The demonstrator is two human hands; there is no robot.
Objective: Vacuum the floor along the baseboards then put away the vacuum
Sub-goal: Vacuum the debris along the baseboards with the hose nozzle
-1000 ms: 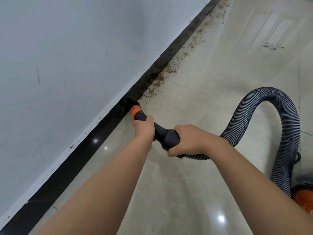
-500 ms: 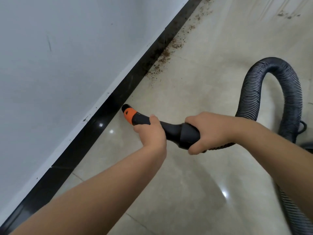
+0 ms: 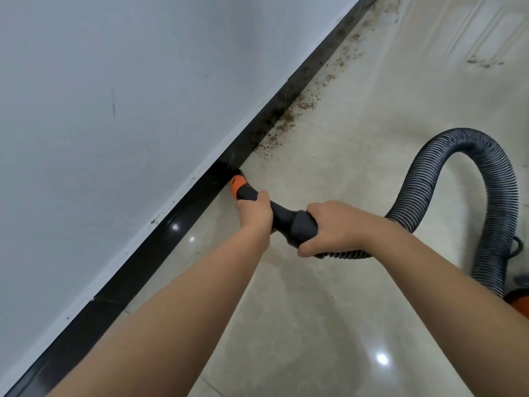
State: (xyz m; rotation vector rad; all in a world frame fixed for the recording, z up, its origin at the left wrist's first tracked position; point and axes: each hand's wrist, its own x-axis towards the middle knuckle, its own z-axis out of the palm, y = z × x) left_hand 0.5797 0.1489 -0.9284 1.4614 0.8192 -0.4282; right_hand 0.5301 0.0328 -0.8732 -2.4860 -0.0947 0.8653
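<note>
Two hands on the black plastic vacuum nozzle with its orange collar (image 3: 240, 187), its tip pressed low against the glossy black baseboard (image 3: 160, 239). The left hand (image 3: 254, 214) has its fingers wrapped round the narrow front section; the right hand (image 3: 333, 224) grips the thicker cuff behind it. The ribbed grey-black hose (image 3: 481, 179) arches up and drops to the orange vacuum body (image 3: 519, 300) at the right edge. Brown crumbs and dust (image 3: 286, 124) lie scattered along the baseboard just beyond the nozzle, on shiny beige floor tiles (image 3: 357, 156) under a pale grey wall (image 3: 114, 96).
</note>
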